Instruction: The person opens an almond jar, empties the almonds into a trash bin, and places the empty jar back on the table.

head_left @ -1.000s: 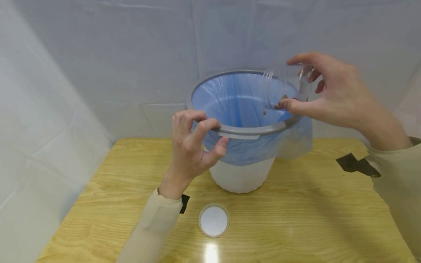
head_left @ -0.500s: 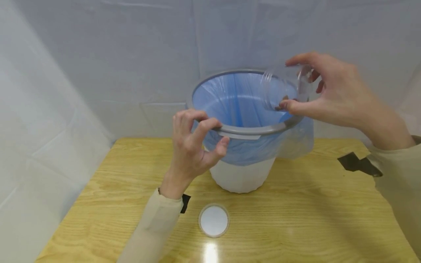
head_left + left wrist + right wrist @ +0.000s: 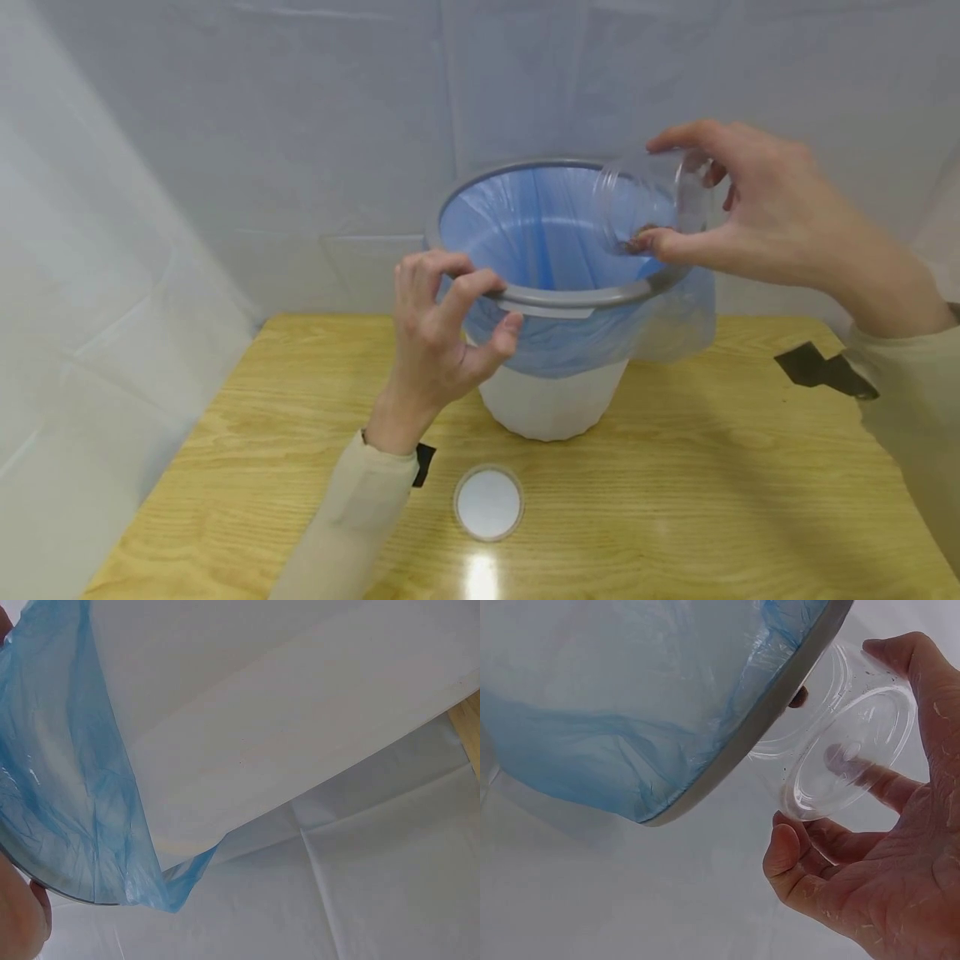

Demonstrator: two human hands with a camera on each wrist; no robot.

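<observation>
A white bin (image 3: 551, 404) with a grey rim ring (image 3: 555, 293) and a blue liner bag (image 3: 540, 229) stands on the wooden table (image 3: 675, 500). My left hand (image 3: 442, 333) grips the near left rim with curled fingers. My right hand (image 3: 738, 208) holds a clear plastic jar (image 3: 645, 204) tipped on its side over the bin's right edge, mouth facing the opening, a few brown bits at its lip. From the right wrist view the jar (image 3: 847, 750) shows bottom-first, pinched between thumb and fingers beside the rim (image 3: 780, 697). The left wrist view shows the bin wall (image 3: 262, 712) and liner (image 3: 67, 802).
A round white lid (image 3: 487, 504) lies on the table in front of the bin. Dark tape patches (image 3: 821, 368) mark the table at the right and by my left sleeve (image 3: 422, 463). White sheeting (image 3: 225, 150) closes in the back and left sides.
The jar has tipped slightly and the loose brown bits seen falling from its mouth a second ago are gone. My left hand has not moved on the rim.
</observation>
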